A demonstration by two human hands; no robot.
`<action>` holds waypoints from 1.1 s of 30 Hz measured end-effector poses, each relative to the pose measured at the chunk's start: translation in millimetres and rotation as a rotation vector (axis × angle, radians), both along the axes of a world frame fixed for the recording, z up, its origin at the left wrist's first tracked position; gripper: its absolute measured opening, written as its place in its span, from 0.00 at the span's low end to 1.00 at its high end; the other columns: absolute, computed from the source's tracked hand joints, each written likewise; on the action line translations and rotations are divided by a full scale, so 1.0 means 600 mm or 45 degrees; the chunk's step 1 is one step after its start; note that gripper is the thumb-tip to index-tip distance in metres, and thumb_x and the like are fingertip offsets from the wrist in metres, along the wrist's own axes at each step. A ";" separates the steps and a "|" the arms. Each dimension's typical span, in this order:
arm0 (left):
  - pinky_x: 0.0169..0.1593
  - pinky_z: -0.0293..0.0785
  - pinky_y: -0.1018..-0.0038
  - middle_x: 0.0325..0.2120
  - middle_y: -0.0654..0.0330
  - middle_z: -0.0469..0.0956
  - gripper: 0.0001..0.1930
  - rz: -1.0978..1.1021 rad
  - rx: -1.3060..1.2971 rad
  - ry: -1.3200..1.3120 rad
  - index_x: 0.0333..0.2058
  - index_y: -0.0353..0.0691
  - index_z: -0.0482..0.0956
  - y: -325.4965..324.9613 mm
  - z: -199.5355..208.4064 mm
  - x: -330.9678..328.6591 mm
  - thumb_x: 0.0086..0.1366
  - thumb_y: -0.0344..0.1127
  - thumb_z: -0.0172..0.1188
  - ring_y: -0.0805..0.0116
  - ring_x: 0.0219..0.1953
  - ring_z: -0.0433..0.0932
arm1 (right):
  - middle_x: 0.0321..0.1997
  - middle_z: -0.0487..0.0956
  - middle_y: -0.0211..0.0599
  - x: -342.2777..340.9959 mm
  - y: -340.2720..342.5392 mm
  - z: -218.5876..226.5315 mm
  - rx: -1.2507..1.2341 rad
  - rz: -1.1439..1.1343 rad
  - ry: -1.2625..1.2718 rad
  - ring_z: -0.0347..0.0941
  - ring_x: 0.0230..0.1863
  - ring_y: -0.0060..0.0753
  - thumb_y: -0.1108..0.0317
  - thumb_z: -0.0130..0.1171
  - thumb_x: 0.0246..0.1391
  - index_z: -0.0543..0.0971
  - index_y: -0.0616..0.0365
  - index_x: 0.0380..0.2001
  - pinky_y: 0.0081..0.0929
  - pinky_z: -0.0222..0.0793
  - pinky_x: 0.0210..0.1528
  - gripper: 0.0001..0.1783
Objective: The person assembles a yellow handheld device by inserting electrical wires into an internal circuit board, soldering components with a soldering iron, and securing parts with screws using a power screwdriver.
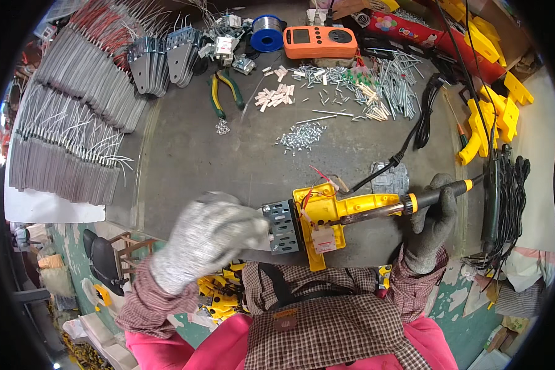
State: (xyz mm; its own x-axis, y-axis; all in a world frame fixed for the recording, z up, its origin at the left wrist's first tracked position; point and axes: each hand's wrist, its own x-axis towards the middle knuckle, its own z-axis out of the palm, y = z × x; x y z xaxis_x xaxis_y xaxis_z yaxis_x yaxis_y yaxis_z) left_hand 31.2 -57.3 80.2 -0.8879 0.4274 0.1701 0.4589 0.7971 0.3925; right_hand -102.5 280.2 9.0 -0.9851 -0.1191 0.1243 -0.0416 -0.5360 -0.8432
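Note:
A soldering iron (441, 196) with a black and yellow handle is gripped in my right hand (431, 225), which wears a dark grey glove. Its metal shaft points left across an open yellow plastic housing (320, 206) shaped like a pistol. From the housing's left side a perforated metal plate (282, 227) sticks out. Inside lie thin red wires and a small whitish block (323, 238). A black cord (376, 174) runs out of the handle end. My left hand (213, 237), in a light grey glove, is at the plate's left edge; motion smears its fingers.
Small screws (302, 137), white pieces (275, 97) and long metal pins (401, 86) lie in heaps beyond the housing. Behind are pliers (225, 95), a solder spool (267, 34) and an orange meter (319, 43). Grey strips with wires (68, 160) fill the left; yellow housings (478, 129) the right.

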 end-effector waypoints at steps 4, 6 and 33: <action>0.44 0.74 0.60 0.47 0.57 0.75 0.29 -0.031 0.198 -0.049 0.52 0.48 0.78 0.067 -0.018 -0.030 0.45 0.32 0.66 0.54 0.45 0.76 | 0.10 0.66 0.27 0.003 0.000 0.005 0.014 -0.026 -0.034 0.55 0.09 0.17 0.54 0.47 0.66 0.69 0.57 0.37 0.18 0.48 0.12 0.16; 0.43 0.75 0.61 0.43 0.54 0.73 0.28 0.060 0.455 -0.140 0.51 0.44 0.78 0.092 -0.015 -0.044 0.46 0.27 0.64 0.54 0.43 0.75 | 0.10 0.66 0.27 0.001 0.000 0.005 0.029 -0.019 -0.046 0.56 0.09 0.17 0.54 0.47 0.65 0.69 0.58 0.37 0.18 0.49 0.12 0.16; 0.47 0.71 0.61 0.35 0.58 0.81 0.24 0.138 0.263 0.139 0.48 0.38 0.80 0.140 -0.038 -0.063 0.49 0.27 0.68 0.57 0.38 0.78 | 0.12 0.69 0.30 -0.001 0.004 -0.004 0.049 -0.024 -0.089 0.60 0.09 0.19 0.55 0.46 0.64 0.69 0.61 0.40 0.17 0.54 0.12 0.18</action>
State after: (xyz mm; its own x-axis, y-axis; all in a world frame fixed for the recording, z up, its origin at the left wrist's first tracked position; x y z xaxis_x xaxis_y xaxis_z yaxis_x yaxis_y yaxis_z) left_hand -6.8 26.7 57.6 -0.8982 0.2770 0.3414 0.4238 0.7522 0.5045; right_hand -103.0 282.7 6.5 -0.9933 -0.1040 0.0512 0.0081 -0.5029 -0.8643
